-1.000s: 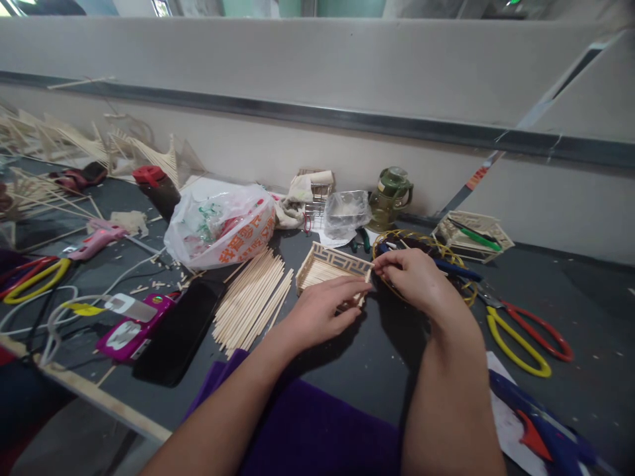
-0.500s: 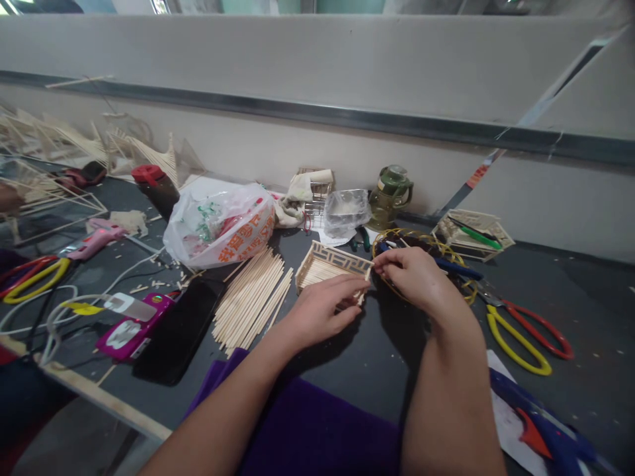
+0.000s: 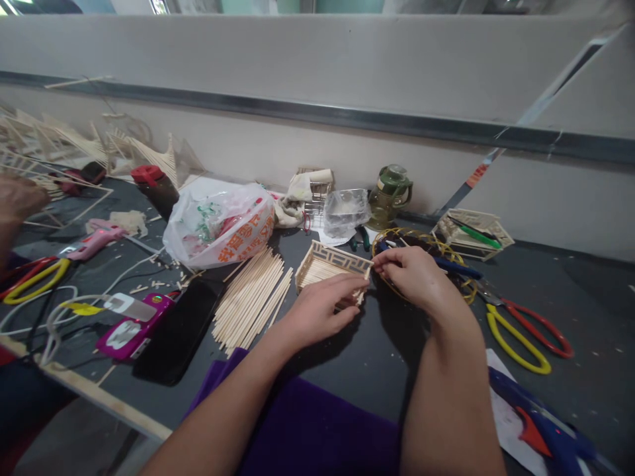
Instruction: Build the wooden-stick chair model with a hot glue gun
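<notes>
A small wooden-stick tray with a lattice side stands on the dark table in front of me. My left hand lies over its near right part, fingers curved round that side and gripping it. At the tray's far right corner, my right hand has thumb and forefinger pinched together. Whatever the pinch holds is too small to make out. Left of the tray lies a loose pile of thin wooden sticks. Just behind my right hand is a yellow wire basket with tools in it.
Red-and-yellow-handled scissors and a blue glue gun lie to the right. A plastic bag, a black phone and a purple power strip lie left. A green jug stands behind. Another person's hand is at far left.
The other person's hand at the far left has come further into view. My own hands and the tray have hardly moved.
</notes>
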Available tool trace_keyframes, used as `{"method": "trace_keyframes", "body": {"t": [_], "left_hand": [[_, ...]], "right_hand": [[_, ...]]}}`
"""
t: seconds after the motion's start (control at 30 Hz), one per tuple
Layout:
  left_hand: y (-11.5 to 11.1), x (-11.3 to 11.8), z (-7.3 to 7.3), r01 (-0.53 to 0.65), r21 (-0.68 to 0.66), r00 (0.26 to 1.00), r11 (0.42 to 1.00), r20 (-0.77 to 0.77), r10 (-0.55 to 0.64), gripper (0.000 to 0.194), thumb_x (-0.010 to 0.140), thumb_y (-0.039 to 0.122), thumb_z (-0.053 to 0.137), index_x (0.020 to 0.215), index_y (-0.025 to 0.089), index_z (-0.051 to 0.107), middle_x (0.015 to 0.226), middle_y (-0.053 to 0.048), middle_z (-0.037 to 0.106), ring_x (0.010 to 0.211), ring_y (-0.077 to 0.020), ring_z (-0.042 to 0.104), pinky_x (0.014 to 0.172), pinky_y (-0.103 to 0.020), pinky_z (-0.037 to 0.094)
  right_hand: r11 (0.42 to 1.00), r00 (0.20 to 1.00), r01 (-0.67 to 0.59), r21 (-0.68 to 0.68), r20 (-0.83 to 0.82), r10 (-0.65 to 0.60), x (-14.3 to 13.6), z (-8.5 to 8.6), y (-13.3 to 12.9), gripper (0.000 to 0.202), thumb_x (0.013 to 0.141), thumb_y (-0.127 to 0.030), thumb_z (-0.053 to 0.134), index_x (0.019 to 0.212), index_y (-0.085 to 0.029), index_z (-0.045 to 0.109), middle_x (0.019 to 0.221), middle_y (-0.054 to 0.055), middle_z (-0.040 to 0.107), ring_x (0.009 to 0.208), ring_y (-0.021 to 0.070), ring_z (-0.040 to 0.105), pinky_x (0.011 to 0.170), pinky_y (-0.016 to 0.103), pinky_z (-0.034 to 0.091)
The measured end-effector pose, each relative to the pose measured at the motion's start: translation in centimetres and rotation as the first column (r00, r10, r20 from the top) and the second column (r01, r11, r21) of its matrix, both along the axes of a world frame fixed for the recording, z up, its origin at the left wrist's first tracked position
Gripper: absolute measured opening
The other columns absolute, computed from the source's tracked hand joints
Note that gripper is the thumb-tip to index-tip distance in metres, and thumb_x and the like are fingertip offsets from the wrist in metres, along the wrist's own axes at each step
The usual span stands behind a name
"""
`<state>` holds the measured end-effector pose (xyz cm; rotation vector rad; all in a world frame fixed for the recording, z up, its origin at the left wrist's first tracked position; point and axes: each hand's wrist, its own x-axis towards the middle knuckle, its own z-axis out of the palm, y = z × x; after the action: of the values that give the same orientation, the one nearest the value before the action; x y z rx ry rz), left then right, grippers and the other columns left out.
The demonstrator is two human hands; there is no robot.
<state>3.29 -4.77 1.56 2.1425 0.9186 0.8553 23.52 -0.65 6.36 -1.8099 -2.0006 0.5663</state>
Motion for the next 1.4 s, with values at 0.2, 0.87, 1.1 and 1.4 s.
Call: {"method": "trace_keyframes", "body": {"t": [0.2, 0.87, 1.1, 1.4], "left_hand": [[0.17, -0.06, -0.07, 0.023, -0.047, 1.000, 0.999, 0.018, -0.022, 0.050, 0.084, 0.015, 0.057, 0.132, 0.027, 0.055, 0.140, -0.005, 0.055, 0.104, -0.0168, 0.066, 0.094, -0.032, 0.054], [0.63, -0.28, 0.00, 0.041, -0.119, 0.999, 0.992, 0.039, -0.036, 0.052, 0.082, 0.008, 0.055, 0.131, 0.027, 0.058, 0.132, -0.005, 0.060, 0.098, -0.0144, 0.065, 0.089, -0.029, 0.054], [0.38, -0.08, 0.18, 0.030, -0.121, 0.999, 0.992, 0.038, -0.026, 0.053, 0.081, 0.008, 0.057, 0.131, 0.026, 0.057, 0.135, -0.005, 0.059, 0.102, -0.0153, 0.065, 0.090, -0.028, 0.054], [0.41, -0.10, -0.18, 0.042, -0.079, 0.998, 0.996, 0.048, -0.038, 0.054, 0.082, 0.009, 0.056, 0.132, 0.029, 0.056, 0.137, -0.003, 0.058, 0.106, -0.0159, 0.065, 0.092, -0.029, 0.054]], "right_hand": [[1.000, 1.000, 0.006, 0.000, 0.020, -0.006, -0.31, 0.34, -0.09, 0.033, 0.074, -0.005, 0.048, 0.080, -0.020, 0.077, 0.080, 0.003, 0.075, 0.077, 0.0162, 0.067, 0.068, 0.023, 0.044], [1.000, 0.998, 0.002, -0.002, 0.055, -0.002, -0.42, 0.74, 0.06, 0.032, 0.072, -0.006, 0.051, 0.083, -0.019, 0.078, 0.083, 0.004, 0.074, 0.078, 0.0151, 0.063, 0.071, 0.022, 0.042], [1.000, 0.999, 0.009, 0.025, 0.044, -0.010, -0.43, 0.68, -0.17, 0.032, 0.070, -0.005, 0.051, 0.082, -0.018, 0.077, 0.083, 0.005, 0.074, 0.077, 0.0155, 0.064, 0.070, 0.022, 0.042], [1.000, 0.997, 0.013, 0.010, 0.081, -0.013, -0.52, 0.71, -0.16, 0.032, 0.072, -0.004, 0.049, 0.081, -0.019, 0.077, 0.080, 0.004, 0.074, 0.075, 0.0157, 0.064, 0.067, 0.023, 0.041]]}}
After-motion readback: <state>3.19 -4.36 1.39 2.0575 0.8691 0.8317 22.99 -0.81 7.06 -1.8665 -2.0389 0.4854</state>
